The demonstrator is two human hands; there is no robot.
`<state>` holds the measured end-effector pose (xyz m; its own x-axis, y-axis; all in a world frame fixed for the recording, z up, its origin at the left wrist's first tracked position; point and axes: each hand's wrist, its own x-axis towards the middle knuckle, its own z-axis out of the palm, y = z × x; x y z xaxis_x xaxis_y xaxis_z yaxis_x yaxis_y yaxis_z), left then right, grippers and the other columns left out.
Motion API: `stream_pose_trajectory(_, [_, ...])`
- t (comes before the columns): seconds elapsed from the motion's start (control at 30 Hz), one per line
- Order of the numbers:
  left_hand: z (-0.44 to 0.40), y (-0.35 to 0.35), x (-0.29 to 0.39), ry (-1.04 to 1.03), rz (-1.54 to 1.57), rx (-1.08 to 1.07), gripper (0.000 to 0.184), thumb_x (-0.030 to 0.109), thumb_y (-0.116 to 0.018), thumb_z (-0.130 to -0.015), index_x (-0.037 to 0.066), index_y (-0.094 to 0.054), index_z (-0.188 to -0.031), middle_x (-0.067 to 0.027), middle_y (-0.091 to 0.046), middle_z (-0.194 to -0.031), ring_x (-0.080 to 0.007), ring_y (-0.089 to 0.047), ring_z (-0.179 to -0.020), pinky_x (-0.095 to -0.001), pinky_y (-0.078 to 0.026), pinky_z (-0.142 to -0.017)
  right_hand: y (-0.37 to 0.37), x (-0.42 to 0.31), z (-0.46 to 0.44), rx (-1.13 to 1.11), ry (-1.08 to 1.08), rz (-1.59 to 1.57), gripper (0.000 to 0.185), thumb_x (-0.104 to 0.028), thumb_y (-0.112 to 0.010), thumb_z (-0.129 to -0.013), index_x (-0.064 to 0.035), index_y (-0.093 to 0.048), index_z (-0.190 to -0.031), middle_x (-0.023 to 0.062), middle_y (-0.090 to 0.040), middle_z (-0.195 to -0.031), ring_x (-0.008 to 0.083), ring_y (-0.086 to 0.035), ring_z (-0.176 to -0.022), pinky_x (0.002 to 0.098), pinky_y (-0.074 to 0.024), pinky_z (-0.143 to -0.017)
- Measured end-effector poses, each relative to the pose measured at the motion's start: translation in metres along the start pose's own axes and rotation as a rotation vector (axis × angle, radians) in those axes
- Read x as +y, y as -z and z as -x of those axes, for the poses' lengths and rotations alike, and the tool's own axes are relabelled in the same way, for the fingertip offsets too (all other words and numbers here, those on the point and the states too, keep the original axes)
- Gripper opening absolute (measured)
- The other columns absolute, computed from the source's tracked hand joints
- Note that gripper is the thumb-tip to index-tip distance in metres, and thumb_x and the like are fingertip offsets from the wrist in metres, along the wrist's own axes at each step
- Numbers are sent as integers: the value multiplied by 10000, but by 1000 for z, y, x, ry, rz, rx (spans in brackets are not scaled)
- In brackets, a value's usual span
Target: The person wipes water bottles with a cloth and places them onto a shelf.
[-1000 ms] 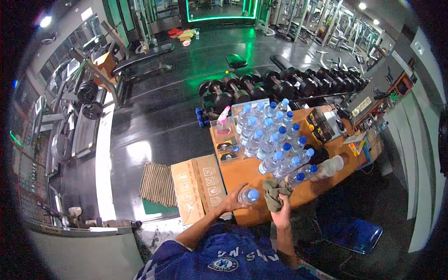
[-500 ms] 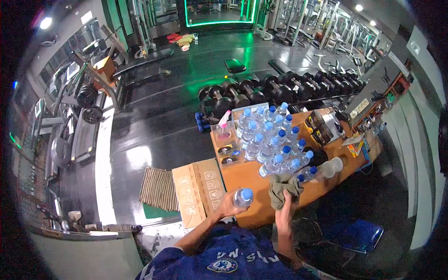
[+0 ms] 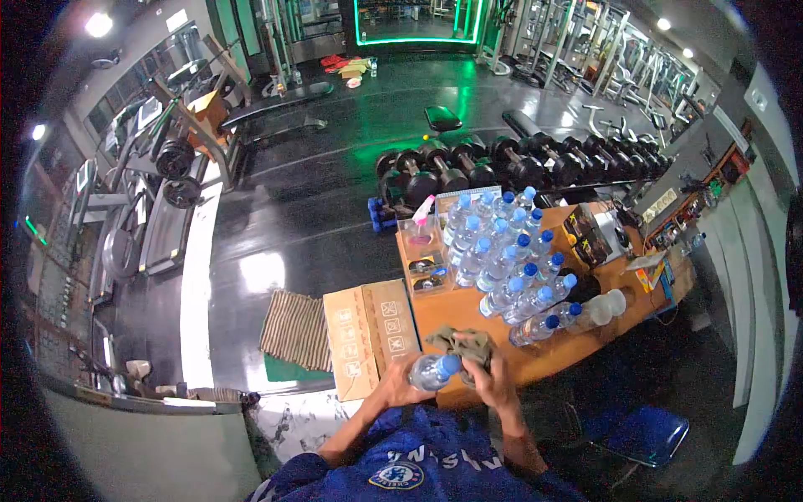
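My left hand is wrapped round a clear water bottle, its blue cap tilted to the right. Close beside the cap, my right hand grips a crumpled olive-green cloth. Whether the cloth touches the bottle I cannot tell. Both hands are over the near edge of the wooden table. Farther back on the table stand several similar water bottles in a tight group, with light and dark blue caps.
A clear organizer and a pink-topped spray bottle stand left of the bottles. Plastic cups are on the right. A cardboard box adjoins the table, beside a striped mat. Dumbbells line a rack behind.
My right hand has brought the cloth left, from near the grouped bottles to the held bottle. That bottle has tipped further to the right. The whole view has shifted slightly.
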<state>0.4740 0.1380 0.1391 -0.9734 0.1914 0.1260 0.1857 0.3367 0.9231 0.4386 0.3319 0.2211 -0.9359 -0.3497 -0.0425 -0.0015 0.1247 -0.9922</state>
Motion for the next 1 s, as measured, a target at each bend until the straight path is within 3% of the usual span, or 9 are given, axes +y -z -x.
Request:
stream_pose_trajectory(0.13, [12, -1, -6, 154, -4, -1, 560, 202, -780, -563, 11, -594, -1056, -181, -636, -959, -314, -626, -876, -377, -496, -765, -11, 49, 2, 387, -200, -358, 325, -131, -573, -816, -28, -565, -1125, 121, -596, -1053, 222, -557, -981, 338, -436, -863])
stream_pose_trajectory(0.23, [12, -3, -5, 147, -17, 8, 576, 210, -775, -572, 4, -586, -1075, -190, -639, -949, -322, -628, -874, -385, -498, -765, -26, 13, 18, 484, 128, -200, 328, -108, -547, -857, 2, -535, -1165, 81, -556, -1163, 205, -536, -1043, 327, -440, -872])
stream_pose_trajectory(0.3, [11, -3, -3, 127, -12, 26, 585, 213, -773, -578, 2, -581, -1089, -194, -641, -939, -329, -629, -870, -388, -501, -767, -10, -24, 0, 58, 658, 502, 316, -84, -580, -791, -32, -576, -1102, 178, -552, -1124, 298, -523, -1083, 377, -433, -896])
stream_pose_trajectory(0.47, [19, -5, -18, 162, -62, 15, 602, 224, -779, -585, 2, -577, -1107, -190, -646, -952, -328, -633, -882, -384, -503, -787, -12, -14, -14, 13, 585, 405, 340, -56, -583, -755, -58, -599, -1095, 173, -583, -1102, 323, -544, -1049, 382, -416, -921])
stream_pose_trajectory(0.6, [29, -8, -18, 166, 18, 82, 604, 261, -783, -599, -2, -579, -1103, -193, -650, -975, -301, -643, -883, -375, -504, -786, -3, 17, -22, 91, -14, -8, 324, -91, -590, -801, -43, -573, -1121, 139, -582, -1146, 194, -574, -1006, 317, -451, -854])
stream_pose_trajectory(0.7, [29, -12, -21, 214, 133, 119, 614, 280, -783, -607, -6, -575, -1109, -203, -648, -983, -290, -647, -890, -369, -506, -788, -14, 9, -11, 349, 101, -103, 316, -70, -577, -802, -58, -582, -1118, 134, -580, -1144, 207, -573, -1006, 321, -450, -861])
stream_pose_trajectory(0.83, [23, -6, -17, 262, 58, 48, 641, 277, -781, -608, -9, -563, -1139, -209, -645, -989, -301, -644, -911, -369, -505, -806, -13, -14, -20, -142, 765, 449, 319, -45, -589, -760, -57, -605, -1078, 170, -564, -1135, 317, -554, -1034, 374, -434, -909])
stream_pose_trajectory(0.97, [23, -1, -8, 238, -81, 22, 662, 274, -778, -608, -10, -552, -1161, -212, -642, -998, -318, -639, -924, -376, -503, -817, -8, 2, -19, 13, 581, 272, 318, -37, -575, -758, -43, -607, -1075, 169, -575, -1111, 310, -556, -1030, 364, -441, -888])
stream_pose_trajectory(1.0, [25, -1, -8, 225, -55, 34, 659, 273, -776, -609, -8, -552, -1162, -214, -640, -999, -322, -638, -927, -378, -502, -815, -11, 1, -15, 47, 259, 29, 307, -43, -566, -778, -34, -603, -1082, 131, -601, -1082, 251, -565, -1015, 332, -446, -867])
